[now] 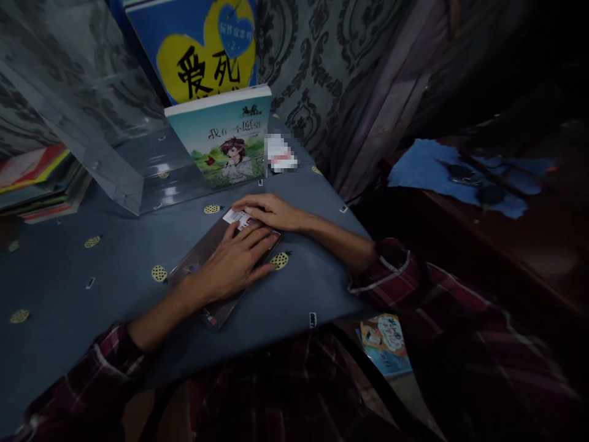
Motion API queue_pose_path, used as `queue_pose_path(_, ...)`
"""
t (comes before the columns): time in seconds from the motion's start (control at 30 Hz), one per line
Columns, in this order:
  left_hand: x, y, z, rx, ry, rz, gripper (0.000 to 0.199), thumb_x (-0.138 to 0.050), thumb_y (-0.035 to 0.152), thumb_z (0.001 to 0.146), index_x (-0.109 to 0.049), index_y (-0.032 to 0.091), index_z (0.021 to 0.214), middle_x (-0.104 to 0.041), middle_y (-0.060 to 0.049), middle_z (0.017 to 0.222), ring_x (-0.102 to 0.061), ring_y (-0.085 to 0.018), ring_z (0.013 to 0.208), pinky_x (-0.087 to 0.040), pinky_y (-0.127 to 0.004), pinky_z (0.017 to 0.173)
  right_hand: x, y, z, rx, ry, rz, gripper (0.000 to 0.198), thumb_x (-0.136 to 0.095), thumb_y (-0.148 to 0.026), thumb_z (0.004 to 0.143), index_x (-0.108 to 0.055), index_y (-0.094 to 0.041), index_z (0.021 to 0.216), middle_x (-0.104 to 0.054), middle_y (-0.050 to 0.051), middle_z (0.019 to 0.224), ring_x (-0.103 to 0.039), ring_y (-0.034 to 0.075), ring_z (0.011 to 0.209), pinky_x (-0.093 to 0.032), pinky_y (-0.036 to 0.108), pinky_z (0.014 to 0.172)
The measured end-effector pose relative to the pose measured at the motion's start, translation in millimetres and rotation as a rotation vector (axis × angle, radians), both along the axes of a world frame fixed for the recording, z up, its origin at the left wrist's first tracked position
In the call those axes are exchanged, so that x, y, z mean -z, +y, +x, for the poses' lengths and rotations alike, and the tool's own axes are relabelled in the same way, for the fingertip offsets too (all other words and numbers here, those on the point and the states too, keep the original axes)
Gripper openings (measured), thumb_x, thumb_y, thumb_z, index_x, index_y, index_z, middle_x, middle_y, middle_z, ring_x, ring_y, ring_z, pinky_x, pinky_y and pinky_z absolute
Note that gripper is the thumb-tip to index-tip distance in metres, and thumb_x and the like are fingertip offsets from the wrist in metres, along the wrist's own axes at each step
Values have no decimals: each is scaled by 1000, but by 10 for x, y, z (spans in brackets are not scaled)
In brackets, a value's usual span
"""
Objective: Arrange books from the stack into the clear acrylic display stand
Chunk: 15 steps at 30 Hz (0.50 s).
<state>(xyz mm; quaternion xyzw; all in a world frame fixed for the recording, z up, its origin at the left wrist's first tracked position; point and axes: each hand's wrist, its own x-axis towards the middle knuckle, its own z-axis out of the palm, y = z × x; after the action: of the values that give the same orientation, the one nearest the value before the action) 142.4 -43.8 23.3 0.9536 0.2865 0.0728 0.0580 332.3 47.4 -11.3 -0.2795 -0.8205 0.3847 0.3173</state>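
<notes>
A thin brown book [202, 247] with a shiny, plastic-like surface lies flat on the table near its front edge. My left hand [232, 261] rests palm down across it, fingers stretched out and thumb apart. At the book's far end, my right hand [278, 213] lies flat with its fingers extended over a white label [235, 216], partly covering it. The fingers of both hands are close together there. Neither hand is wrapped round anything. Much of the cover is hidden beneath my hands.
A teal book [225, 141] and a larger blue-and-yellow book [193, 46] stand upright at a clear acrylic stand [115, 178]. More books [41, 181] are stacked at left. Blue cloth [427, 169] lies on a surface at right; another book [385, 344] is below the table edge.
</notes>
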Motion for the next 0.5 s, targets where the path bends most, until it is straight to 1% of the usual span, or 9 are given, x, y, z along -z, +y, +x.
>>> queue_pose_path(0.07, 7, 2, 21, 10, 3, -4, 49, -44, 45, 108, -53, 18, 148, -62, -14, 146, -49, -31, 144, -29, -62, 124, -8, -18, -5, 9, -3, 2, 34, -47, -22, 102, -68, -18, 128, -74, 9, 132, -69, 21, 119, -54, 40, 105)
queue_pose_path(0.17, -10, 28, 7, 29, 21, -18, 45, -43, 35, 108, -52, 19, 149, -61, -13, 148, -49, -30, 144, -28, -62, 124, -19, -46, -5, 34, -23, 37, 34, -47, -21, 102, -70, -20, 126, -74, 7, 130, -69, 21, 119, -53, 40, 105)
queue_pose_path(0.27, -48, 96, -64, 97, 45, -42, 45, -43, 29, 106, -51, 19, 150, -59, -12, 152, -48, -29, 146, -28, -60, 126, -24, -61, 14, 71, -49, 81, 35, -47, -21, 101, -71, -20, 126, -75, 8, 127, -69, 22, 117, -53, 42, 104)
queue_pose_path(0.4, -53, 179, -183, 174, 27, -51, 46, -42, 23, 105, -50, 20, 151, -57, -11, 155, -47, -27, 148, -27, -59, 127, -6, -84, 53, 119, -80, 116, 37, -46, -22, 101, -71, -17, 128, -74, 11, 128, -68, 24, 119, -53, 43, 104)
queue_pose_path(0.5, -6, 176, -222, 167, -28, -42, 47, -42, 19, 104, -50, 21, 151, -57, -12, 153, -49, -27, 146, -30, -60, 126, 4, -144, 94, 128, -98, 147, 37, -47, -23, 101, -71, -15, 129, -71, 14, 132, -64, 25, 128, -50, 44, 109)
